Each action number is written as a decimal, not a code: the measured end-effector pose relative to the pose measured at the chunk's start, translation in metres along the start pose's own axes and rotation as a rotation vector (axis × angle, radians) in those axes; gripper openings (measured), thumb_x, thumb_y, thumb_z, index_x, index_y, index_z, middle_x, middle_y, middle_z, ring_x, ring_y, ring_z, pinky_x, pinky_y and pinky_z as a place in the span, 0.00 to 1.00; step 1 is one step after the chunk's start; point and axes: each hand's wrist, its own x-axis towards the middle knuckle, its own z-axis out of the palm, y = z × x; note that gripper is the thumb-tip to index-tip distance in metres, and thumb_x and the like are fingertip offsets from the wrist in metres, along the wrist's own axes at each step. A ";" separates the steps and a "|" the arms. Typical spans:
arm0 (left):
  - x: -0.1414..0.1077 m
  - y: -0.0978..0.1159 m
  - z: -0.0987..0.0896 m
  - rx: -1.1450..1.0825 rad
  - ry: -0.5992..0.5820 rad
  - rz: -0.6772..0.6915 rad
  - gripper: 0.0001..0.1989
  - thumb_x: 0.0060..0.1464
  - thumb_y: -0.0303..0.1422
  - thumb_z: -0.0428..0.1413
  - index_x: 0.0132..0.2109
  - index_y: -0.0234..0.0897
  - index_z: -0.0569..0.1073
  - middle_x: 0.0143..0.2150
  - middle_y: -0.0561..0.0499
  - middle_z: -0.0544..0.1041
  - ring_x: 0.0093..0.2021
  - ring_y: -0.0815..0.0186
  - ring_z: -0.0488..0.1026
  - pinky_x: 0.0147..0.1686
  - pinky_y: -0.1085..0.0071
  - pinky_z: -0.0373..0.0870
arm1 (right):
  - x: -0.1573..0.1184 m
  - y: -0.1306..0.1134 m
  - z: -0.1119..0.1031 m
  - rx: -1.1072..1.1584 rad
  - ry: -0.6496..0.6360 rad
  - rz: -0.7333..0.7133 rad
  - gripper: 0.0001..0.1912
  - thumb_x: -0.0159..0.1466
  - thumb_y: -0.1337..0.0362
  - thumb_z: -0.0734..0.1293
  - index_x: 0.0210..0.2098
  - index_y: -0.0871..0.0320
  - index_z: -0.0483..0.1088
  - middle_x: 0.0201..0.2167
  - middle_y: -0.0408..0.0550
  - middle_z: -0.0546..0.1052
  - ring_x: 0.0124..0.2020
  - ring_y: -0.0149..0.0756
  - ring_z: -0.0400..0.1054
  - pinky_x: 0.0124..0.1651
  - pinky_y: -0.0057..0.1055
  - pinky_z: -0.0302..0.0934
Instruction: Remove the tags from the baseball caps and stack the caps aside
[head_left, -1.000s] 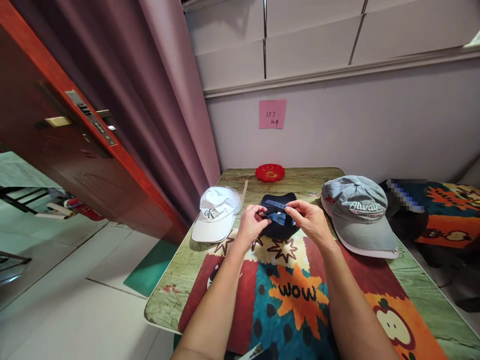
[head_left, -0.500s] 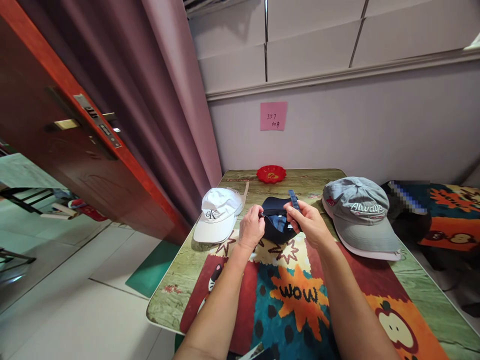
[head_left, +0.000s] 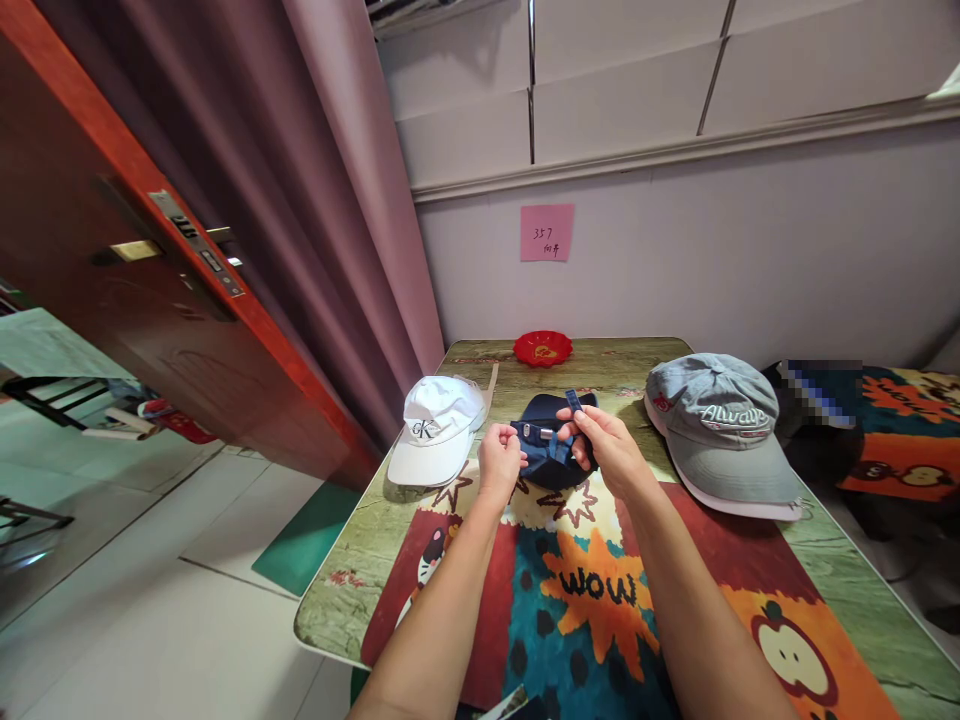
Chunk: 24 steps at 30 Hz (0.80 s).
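Observation:
A dark navy cap lies at mid-table with its back opening and inside facing me. My left hand is closed in a pinch at the left edge of that opening, beside a small metal buckle. Between thumb and fingers of my right hand is the cap's blue strap, its free end pointing up. To the left sits a white cap with "CK" on its front. A grey cap lettered "Always" rests on the right.
A red scalloped dish stands near the table's back edge, below a pink note on the wall. A colourful printed mat covers the table's front. A door and curtain are at left.
My right hand has shifted slightly left and turned with the strap. The buckle and the strap across the opening now show more clearly between my hands. The other caps stay put.

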 end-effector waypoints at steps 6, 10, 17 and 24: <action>-0.006 0.004 0.009 0.005 -0.090 0.015 0.04 0.55 0.29 0.52 0.39 0.36 0.71 0.30 0.52 0.74 0.23 0.70 0.73 0.22 0.75 0.71 | 0.014 0.044 -0.001 -0.203 0.140 0.195 0.09 0.61 0.56 0.64 0.30 0.54 0.68 0.22 0.43 0.75 0.20 0.34 0.73 0.15 0.22 0.57; -0.014 0.011 0.013 0.056 -0.157 0.088 0.04 0.55 0.28 0.54 0.36 0.37 0.74 0.31 0.52 0.77 0.27 0.68 0.74 0.29 0.72 0.72 | 0.019 0.061 -0.002 -0.194 0.156 0.221 0.06 0.60 0.59 0.62 0.29 0.53 0.67 0.29 0.46 0.77 0.27 0.38 0.78 0.18 0.25 0.64; -0.030 0.029 0.013 0.736 -0.182 0.474 0.09 0.59 0.29 0.56 0.46 0.43 0.77 0.43 0.48 0.78 0.42 0.61 0.76 0.42 0.68 0.71 | 0.021 0.056 -0.012 -0.199 0.146 0.147 0.10 0.59 0.54 0.64 0.30 0.53 0.69 0.36 0.50 0.80 0.37 0.42 0.77 0.28 0.30 0.72; -0.018 0.056 0.039 1.051 -0.446 0.539 0.16 0.66 0.29 0.46 0.55 0.45 0.73 0.52 0.46 0.74 0.47 0.60 0.78 0.44 0.66 0.71 | 0.020 0.027 -0.032 -0.301 0.239 0.019 0.23 0.59 0.46 0.66 0.43 0.57 0.75 0.34 0.52 0.82 0.28 0.39 0.75 0.25 0.30 0.64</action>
